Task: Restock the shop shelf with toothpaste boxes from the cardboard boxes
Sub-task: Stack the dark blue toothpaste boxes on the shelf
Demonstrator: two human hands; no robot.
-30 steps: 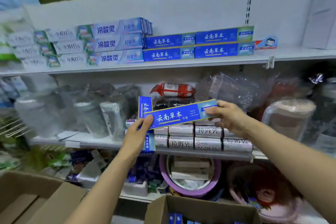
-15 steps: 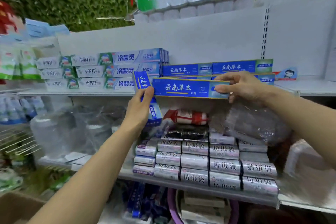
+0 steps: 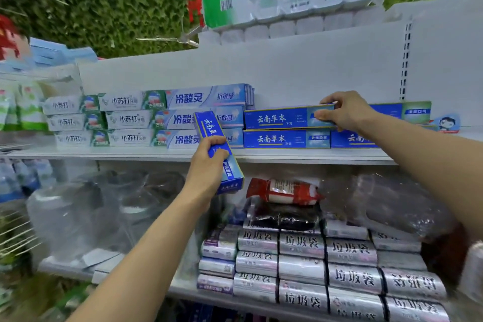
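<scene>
Right hand, pinching a long blue cardboard toothpaste box, has raised it onto the white metal shelf, atop the blue stack. Left hand grips a second blue box in front of that shelf, likely next.

Left hand was raised, forearm reaching up from lower left, fingers curled round upright blue box. Right hand sat higher, arm coming in from right, thumb and fingers pinching level blue box.
</scene>
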